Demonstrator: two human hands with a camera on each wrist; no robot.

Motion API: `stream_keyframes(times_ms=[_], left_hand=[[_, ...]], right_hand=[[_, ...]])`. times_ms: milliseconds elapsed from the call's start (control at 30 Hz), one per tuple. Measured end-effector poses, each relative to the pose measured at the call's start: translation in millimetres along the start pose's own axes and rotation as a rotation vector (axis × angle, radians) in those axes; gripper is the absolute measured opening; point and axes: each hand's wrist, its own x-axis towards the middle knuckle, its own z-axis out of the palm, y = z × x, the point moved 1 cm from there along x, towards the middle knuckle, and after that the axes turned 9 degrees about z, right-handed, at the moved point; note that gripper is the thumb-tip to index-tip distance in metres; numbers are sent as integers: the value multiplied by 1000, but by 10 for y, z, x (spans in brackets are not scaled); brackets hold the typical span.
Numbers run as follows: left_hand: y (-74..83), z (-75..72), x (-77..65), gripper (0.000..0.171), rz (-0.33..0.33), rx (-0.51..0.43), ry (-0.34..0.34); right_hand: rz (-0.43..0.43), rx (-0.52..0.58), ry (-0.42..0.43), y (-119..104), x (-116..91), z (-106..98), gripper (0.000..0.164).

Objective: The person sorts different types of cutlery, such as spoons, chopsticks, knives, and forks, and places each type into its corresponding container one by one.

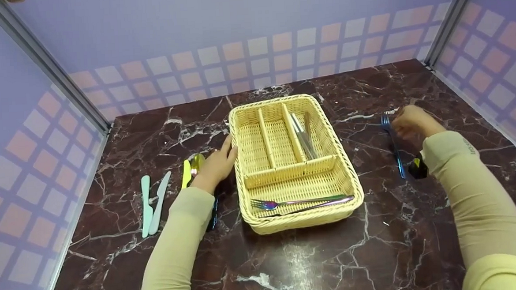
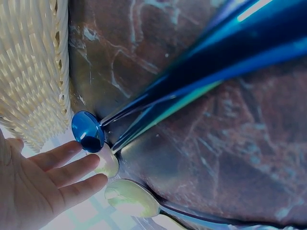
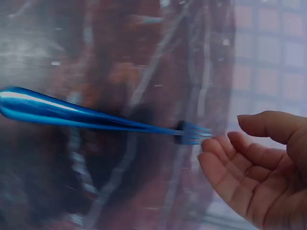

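My left hand [image 1: 217, 165] touches the left side of the woven cutlery basket [image 1: 306, 222] with its fingers extended. Under and beside it lie a gold spoon [image 1: 198, 160], a yellow-handled piece [image 1: 186, 173] and a blue spoon [image 2: 88, 132], whose bowl is close to the fingertips in the left wrist view. Right of the basket, my right hand [image 1: 411, 121] hovers by the tines of a blue fork [image 3: 72, 110], which lies on the marble tabletop. Its fingers are loosely bent, the thumb apart from them, with nothing between.
A rainbow-coloured fork [image 1: 267, 204] lies with another slim piece in the basket's front compartment. Slender silver-and-brown utensils [image 1: 304, 138] fill part of the right rear compartment. Two mint table knives [image 1: 146, 204] lie at the left. Tiled panels [image 1: 262, 58] enclose the table's back and sides.
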Motion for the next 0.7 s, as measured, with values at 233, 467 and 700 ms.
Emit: stream_keyframes(times_ms=[233, 467, 700], left_hand=[[1, -2, -3, 59, 6, 4, -6], [8, -10, -20, 58, -1, 8, -10], [10, 1, -16, 58, -6, 15, -4]], right_hand=[[158, 51, 5, 217, 107, 180, 15], [231, 55, 44, 237, 192, 273, 17], [235, 168, -19, 231, 163, 255, 15]])
